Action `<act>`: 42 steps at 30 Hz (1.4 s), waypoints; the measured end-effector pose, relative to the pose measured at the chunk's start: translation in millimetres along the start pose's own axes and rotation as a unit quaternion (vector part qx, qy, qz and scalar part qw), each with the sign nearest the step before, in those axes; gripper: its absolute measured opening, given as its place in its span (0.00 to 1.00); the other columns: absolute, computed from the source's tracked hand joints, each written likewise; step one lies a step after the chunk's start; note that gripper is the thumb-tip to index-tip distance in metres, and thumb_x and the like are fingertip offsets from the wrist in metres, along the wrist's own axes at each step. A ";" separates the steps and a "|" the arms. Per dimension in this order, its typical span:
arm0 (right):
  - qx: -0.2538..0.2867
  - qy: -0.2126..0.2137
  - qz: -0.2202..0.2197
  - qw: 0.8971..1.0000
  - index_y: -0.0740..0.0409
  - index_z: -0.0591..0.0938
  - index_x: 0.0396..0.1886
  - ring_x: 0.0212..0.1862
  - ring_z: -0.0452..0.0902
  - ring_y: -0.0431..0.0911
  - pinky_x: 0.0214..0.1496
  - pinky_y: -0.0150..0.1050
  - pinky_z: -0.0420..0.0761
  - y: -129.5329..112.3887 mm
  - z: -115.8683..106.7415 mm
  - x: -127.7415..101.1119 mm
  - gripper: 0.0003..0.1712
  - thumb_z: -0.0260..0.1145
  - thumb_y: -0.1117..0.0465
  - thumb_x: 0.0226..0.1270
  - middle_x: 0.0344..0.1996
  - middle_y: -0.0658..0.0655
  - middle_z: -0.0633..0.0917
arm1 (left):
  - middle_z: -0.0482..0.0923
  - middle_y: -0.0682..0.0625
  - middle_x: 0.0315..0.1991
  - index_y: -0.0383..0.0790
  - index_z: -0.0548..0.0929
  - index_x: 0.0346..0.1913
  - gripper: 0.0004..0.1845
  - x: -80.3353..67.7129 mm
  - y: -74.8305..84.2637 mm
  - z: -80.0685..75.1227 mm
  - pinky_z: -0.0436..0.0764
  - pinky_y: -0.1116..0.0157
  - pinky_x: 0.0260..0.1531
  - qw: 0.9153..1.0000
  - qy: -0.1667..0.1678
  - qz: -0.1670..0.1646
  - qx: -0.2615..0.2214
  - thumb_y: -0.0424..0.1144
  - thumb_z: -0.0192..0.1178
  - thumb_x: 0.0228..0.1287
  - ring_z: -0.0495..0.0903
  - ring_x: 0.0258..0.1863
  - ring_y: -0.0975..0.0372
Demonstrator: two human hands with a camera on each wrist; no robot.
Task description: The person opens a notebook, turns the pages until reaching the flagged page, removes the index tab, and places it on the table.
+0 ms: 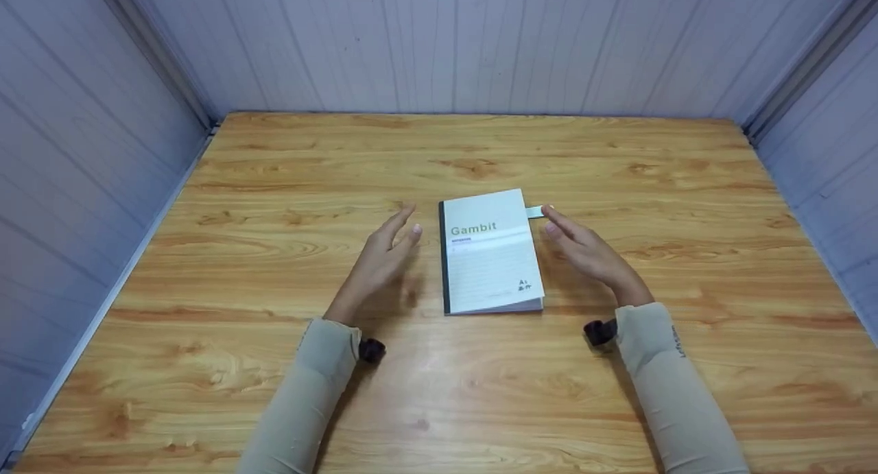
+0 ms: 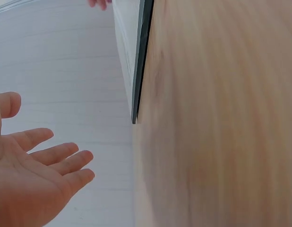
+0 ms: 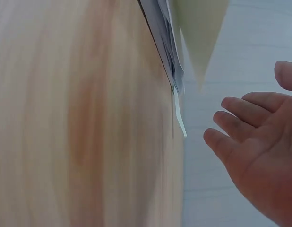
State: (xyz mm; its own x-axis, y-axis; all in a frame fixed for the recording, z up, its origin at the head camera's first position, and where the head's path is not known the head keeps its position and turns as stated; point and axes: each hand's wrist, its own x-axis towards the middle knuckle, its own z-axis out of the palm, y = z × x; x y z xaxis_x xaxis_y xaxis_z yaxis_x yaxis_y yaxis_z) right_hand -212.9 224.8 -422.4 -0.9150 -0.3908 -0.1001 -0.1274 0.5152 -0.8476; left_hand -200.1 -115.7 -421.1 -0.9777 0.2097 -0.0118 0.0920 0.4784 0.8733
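Our fingers point(image 2: 61, 152) extended and empty, we have the notebook point(image 1: 490, 261) on the tabletop point(image 1: 274, 186), long axis roughly twelve-to-six, at three o'clock from our left hand point(image 1: 381, 253) and nine from our nearer right hand point(image 1: 590, 252).

Looked like a sm. partitioned work booth; bldg type couldn't be told. Pale grooved back wall point(image 1: 439, 49) stood along far edge of wood-grain tabletop point(image 1: 425, 405), w/ matching L wall point(image 1: 68, 151) & R wall point(image 1: 830, 138) by its side edges. Grey corner trim point(image 1: 161, 55) ran up near far L corner, ditto far R. Dark wrist cams point(image 1: 372, 350) hinted at a recording setup.
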 end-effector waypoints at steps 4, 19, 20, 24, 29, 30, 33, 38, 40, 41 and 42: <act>-0.010 -0.030 0.007 0.999 0.61 0.49 0.76 0.78 0.40 0.55 0.77 0.53 0.46 -2.7 8.2 4.2 0.37 0.39 0.43 0.78 0.77 0.59 0.48 | 0.52 0.50 0.76 0.49 0.56 0.75 0.30 -0.5 -1.6 -1.1 0.53 0.54 0.74 1.000 -0.009 -0.016 -0.014 0.53 0.42 0.75 0.54 0.75 0.55; 0.004 -0.055 -0.011 0.998 0.63 0.46 0.76 0.77 0.43 0.55 0.77 0.52 0.47 -9.9 15.4 5.4 0.38 0.42 0.46 0.78 0.76 0.62 0.48 | 0.55 0.51 0.75 0.48 0.57 0.75 0.33 2.2 0.2 8.3 0.52 0.56 0.74 0.993 -0.086 -0.062 -0.052 0.60 0.41 0.73 0.52 0.76 0.58; 0.002 -0.052 -0.015 0.999 0.64 0.46 0.76 0.77 0.43 0.55 0.77 0.52 0.47 -10.7 15.7 5.7 0.38 0.43 0.47 0.78 0.76 0.62 0.48 | 0.55 0.52 0.75 0.48 0.57 0.75 0.33 2.9 0.6 8.9 0.52 0.56 0.74 0.993 -0.086 -0.063 -0.054 0.59 0.42 0.73 0.52 0.76 0.58; -0.001 -0.041 -0.023 0.999 0.62 0.47 0.76 0.77 0.42 0.54 0.77 0.51 0.48 -14.9 16.8 5.1 0.36 0.42 0.48 0.79 0.76 0.60 0.49 | 0.58 0.52 0.74 0.47 0.59 0.74 0.32 4.6 2.3 10.3 0.54 0.57 0.74 0.993 -0.079 -0.061 -0.063 0.57 0.43 0.73 0.54 0.75 0.59; 0.010 -0.034 -0.024 0.999 0.58 0.48 0.77 0.78 0.42 0.50 0.77 0.50 0.48 -22.3 17.9 2.0 0.36 0.42 0.45 0.78 0.77 0.55 0.49 | 0.60 0.53 0.73 0.48 0.61 0.73 0.33 4.8 5.3 8.2 0.57 0.57 0.73 0.992 -0.066 -0.067 -0.081 0.59 0.46 0.71 0.57 0.74 0.59; 0.011 -0.034 -0.029 0.999 0.58 0.48 0.77 0.78 0.42 0.50 0.77 0.49 0.48 -23.7 18.3 1.6 0.37 0.42 0.45 0.78 0.77 0.55 0.49 | 0.60 0.53 0.73 0.48 0.62 0.73 0.33 5.0 6.0 7.4 0.57 0.57 0.72 0.992 -0.062 -0.064 -0.085 0.59 0.47 0.71 0.57 0.74 0.59; 0.007 -0.033 -0.047 0.998 0.56 0.48 0.77 0.77 0.43 0.48 0.77 0.48 0.49 -27.5 19.5 0.2 0.36 0.43 0.45 0.77 0.77 0.54 0.49 | 0.61 0.51 0.73 0.46 0.63 0.72 0.32 5.2 8.1 4.8 0.59 0.58 0.72 0.994 -0.051 -0.044 -0.092 0.57 0.48 0.72 0.59 0.73 0.58; 0.008 -0.035 -0.094 0.995 0.53 0.49 0.77 0.77 0.47 0.47 0.76 0.49 0.53 -35.1 22.7 -2.8 0.34 0.46 0.50 0.78 0.76 0.55 0.52 | 0.63 0.50 0.72 0.46 0.64 0.71 0.30 3.7 12.5 -0.2 0.63 0.58 0.70 0.994 -0.041 -0.019 -0.097 0.55 0.49 0.71 0.63 0.71 0.58; 0.010 -0.040 -0.109 0.993 0.51 0.49 0.77 0.77 0.47 0.48 0.76 0.51 0.53 -38.6 24.7 -4.0 0.34 0.48 0.52 0.78 0.76 0.55 0.53 | 0.63 0.50 0.72 0.46 0.65 0.71 0.31 3.1 14.6 -2.2 0.63 0.58 0.70 0.995 -0.039 -0.010 -0.094 0.55 0.50 0.71 0.63 0.71 0.58; 0.010 -0.042 -0.114 0.993 0.51 0.49 0.77 0.77 0.47 0.48 0.76 0.52 0.53 -40.5 25.8 -4.6 0.35 0.49 0.53 0.77 0.76 0.55 0.53 | 0.64 0.50 0.71 0.46 0.65 0.71 0.31 2.7 15.6 -3.0 0.63 0.58 0.70 0.995 -0.040 -0.006 -0.091 0.55 0.50 0.71 0.63 0.71 0.58; 0.007 -0.045 -0.119 0.992 0.50 0.49 0.77 0.77 0.48 0.48 0.76 0.53 0.53 -42.4 27.0 -5.1 0.35 0.50 0.53 0.77 0.76 0.54 0.53 | 0.63 0.50 0.72 0.46 0.64 0.71 0.31 2.4 16.5 -3.9 0.63 0.58 0.70 0.995 -0.040 0.000 -0.087 0.56 0.51 0.70 0.63 0.71 0.58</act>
State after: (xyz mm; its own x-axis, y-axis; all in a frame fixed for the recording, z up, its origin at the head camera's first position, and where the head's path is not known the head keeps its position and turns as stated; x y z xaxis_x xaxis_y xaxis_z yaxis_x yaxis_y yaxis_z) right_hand -192.5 184.3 -400.1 -0.8220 -0.5665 0.0583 -0.3299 0.3902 -0.8596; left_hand -201.7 -110.6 -404.8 -0.9589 0.2801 -0.0453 0.0505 0.3255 0.9442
